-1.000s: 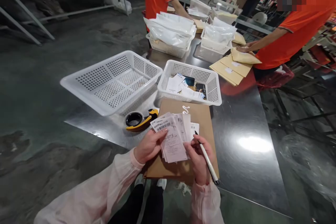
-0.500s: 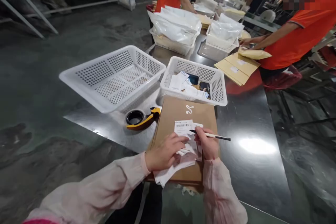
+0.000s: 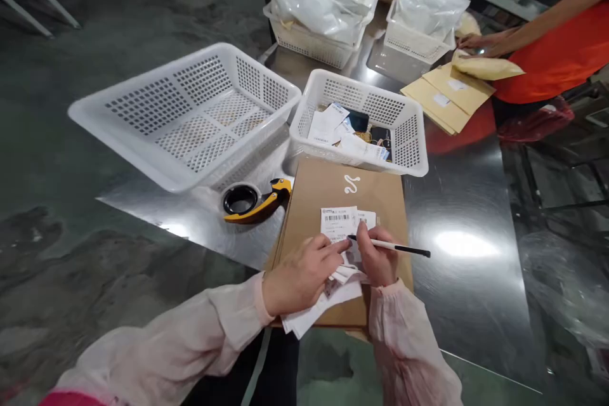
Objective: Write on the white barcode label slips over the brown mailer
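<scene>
A brown cardboard box [image 3: 328, 193] with a white squiggle mark lies on the steel table in front of me. A stack of white barcode slips [image 3: 339, 225] rests on its lid. My left hand [image 3: 301, 274] lies on the near part of the stack, fingers curled, pinning the slips down. My right hand [image 3: 378, 260] grips a white pen [image 3: 394, 246] with its tip on the top slip. The lower slips stick out past the box's near edge.
A yellow-and-black tape dispenser [image 3: 251, 200] lies left of the box. Behind it are an empty white basket [image 3: 157, 139] and a smaller basket [image 3: 409, 146] with papers and dark items. Farther back, baskets of plastic bags [image 3: 314, 0], tan envelopes [image 3: 450, 95], and a person in orange [image 3: 552, 44].
The stack of slips went from held up in both hands to lying on the box lid. My right hand turned the pen so its tip meets the top slip. The view tipped downward.
</scene>
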### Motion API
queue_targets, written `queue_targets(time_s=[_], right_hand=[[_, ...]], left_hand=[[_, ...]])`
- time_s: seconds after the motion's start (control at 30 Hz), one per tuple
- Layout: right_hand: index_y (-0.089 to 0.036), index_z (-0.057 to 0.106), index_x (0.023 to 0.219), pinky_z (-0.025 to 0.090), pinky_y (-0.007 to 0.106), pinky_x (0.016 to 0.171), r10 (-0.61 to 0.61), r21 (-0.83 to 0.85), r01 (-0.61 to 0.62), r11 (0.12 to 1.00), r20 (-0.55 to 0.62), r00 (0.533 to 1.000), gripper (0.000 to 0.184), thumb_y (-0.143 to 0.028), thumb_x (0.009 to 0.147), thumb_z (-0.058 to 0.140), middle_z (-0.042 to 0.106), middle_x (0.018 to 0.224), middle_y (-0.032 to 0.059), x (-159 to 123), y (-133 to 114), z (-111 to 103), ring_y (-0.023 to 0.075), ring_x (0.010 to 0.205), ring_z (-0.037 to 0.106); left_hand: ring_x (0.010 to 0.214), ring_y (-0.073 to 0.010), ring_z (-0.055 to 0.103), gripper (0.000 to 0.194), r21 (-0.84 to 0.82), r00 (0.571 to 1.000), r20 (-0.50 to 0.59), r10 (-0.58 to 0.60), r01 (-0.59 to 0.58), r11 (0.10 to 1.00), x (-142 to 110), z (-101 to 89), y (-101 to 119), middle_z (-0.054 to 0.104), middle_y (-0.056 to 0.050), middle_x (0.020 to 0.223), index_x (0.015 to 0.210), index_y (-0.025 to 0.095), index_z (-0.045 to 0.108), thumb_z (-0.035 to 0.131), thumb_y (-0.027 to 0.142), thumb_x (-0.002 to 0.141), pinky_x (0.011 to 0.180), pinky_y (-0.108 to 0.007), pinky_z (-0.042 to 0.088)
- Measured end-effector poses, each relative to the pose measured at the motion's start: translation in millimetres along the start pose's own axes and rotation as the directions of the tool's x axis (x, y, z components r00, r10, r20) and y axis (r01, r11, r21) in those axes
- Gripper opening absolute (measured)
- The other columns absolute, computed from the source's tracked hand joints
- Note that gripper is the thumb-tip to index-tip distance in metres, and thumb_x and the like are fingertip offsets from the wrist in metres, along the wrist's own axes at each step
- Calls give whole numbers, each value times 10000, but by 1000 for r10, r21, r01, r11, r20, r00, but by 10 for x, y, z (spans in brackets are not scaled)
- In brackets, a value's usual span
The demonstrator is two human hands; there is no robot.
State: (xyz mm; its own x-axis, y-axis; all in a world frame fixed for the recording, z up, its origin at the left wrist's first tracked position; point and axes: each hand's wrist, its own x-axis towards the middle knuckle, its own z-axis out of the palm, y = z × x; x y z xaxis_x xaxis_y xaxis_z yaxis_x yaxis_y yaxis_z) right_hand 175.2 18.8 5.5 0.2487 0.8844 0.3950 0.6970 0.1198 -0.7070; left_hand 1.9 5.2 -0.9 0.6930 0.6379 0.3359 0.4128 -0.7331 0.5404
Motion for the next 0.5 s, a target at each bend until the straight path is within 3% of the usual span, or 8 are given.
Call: queue_targets(time_s=[0.5], right_hand=[[-197,379,476,300,236,434,-90,-29,90,996,7,996,443,-291,865,569,371,435,-65,11,50,-6,72,414,357]], left_hand=[[964,-232,477,229,8,999,40,-11,11,1000,-6,-17,-3,565,-91,1331,923,116,596,486,35,740,854,-380,481]])
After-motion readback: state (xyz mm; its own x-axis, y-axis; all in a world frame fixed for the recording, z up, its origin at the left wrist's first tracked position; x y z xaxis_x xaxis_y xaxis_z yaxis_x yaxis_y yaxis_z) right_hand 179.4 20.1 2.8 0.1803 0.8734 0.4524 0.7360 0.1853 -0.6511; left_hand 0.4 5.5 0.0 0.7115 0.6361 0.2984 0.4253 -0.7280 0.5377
